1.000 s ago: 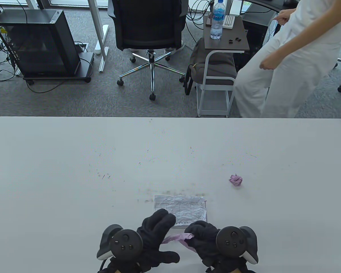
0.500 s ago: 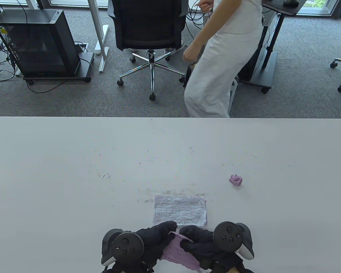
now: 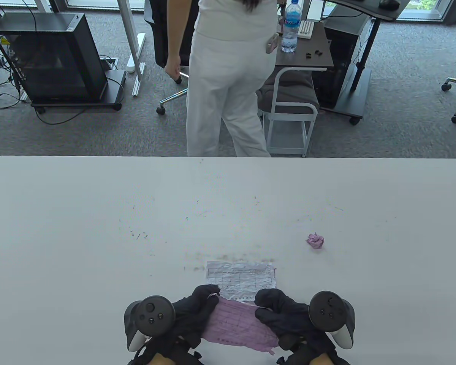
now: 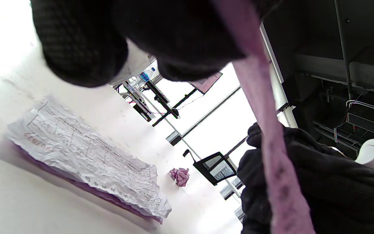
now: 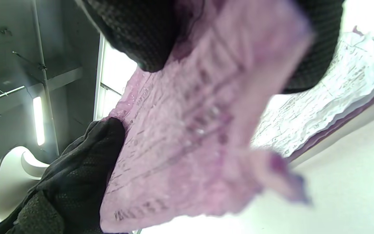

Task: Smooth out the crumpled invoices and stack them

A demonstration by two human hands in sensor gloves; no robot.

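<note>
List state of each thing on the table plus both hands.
Pink invoice: opened out, wrinkled, held off the table between both hands.
White invoice: flattened, lying on a pink sheet.
Pink ball: crumpled, untouched.
Left hand: grips the pink invoice's left edge.
Right hand: grips its right edge.

Beyond my table [image 3: 60, 197], a person in white clothing [image 3: 228, 76] stands with their back to me on the grey carpet [image 3: 402, 125]. To their left, a black computer case [image 3: 49, 57] sits on a wheeled base. Behind them, an office chair [image 3: 167, 45], partly hidden. To their right, a small side table [image 3: 319, 57] bearing a water bottle [image 3: 290, 26], with a white wire cart [image 3: 288, 125] beneath it.
</note>
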